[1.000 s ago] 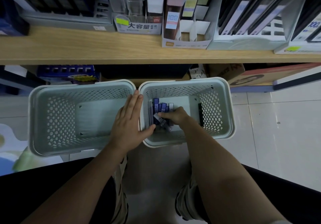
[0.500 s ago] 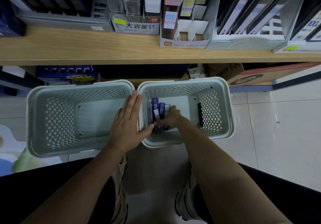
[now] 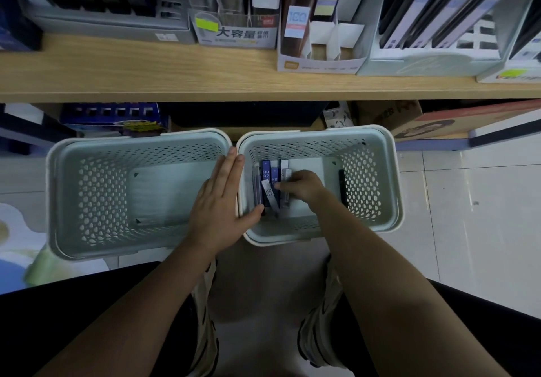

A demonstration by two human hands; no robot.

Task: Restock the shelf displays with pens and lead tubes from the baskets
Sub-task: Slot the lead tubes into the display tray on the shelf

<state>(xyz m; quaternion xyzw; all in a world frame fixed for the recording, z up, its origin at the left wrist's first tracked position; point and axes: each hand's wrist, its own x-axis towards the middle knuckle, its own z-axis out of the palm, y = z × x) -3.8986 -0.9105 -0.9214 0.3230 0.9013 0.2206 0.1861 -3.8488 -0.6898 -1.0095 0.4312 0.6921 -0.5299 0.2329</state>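
The right hand [image 3: 301, 186] has crept onto the lead tubes [image 3: 270, 180], fingers curled gathering them; left hand [image 3: 219, 201] flat steadies the basket [image 3: 392, 183]; lifting comes next.

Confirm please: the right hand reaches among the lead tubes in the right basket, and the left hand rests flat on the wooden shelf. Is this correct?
One part is wrong. In the head view the left hand does not rest on the wooden shelf; it lies flat over the rims where the left basket and right basket meet. The right hand does reach among the lead tubes in the right basket.
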